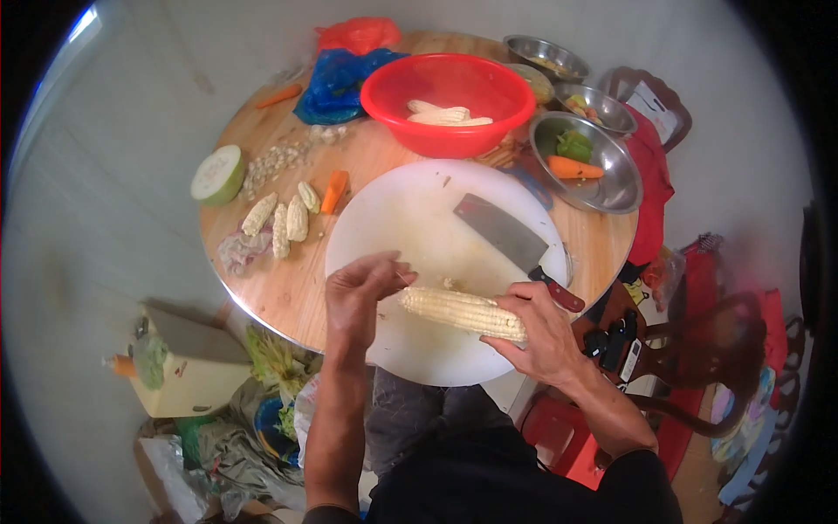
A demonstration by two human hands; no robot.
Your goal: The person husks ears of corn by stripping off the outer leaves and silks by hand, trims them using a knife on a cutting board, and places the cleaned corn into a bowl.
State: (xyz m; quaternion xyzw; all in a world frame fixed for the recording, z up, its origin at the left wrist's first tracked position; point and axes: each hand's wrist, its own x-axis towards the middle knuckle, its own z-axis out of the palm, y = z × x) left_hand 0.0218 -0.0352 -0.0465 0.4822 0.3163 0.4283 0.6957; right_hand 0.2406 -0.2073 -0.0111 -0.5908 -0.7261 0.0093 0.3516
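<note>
My right hand (543, 334) is wrapped round the thick end of a pale, husked corn cob (454, 311), holding it level over the white round cutting board (410, 205). Just off the cob's left tip, my left hand (360, 293) is closed in a pinch; whatever sits between its fingertips is too small to name. A cleaver (504, 230) lies flat on the board's right side, its dark handle towards the near right edge. Small scraps are scattered on the board.
Behind the board stands a red basin (448, 131) with several cobs. Steel bowls (621, 196) hold vegetables at right. On the left lie small cobs (297, 218), a carrot piece (334, 191), garlic (275, 163) and a cut melon (218, 175). A bin (188, 367) stands below.
</note>
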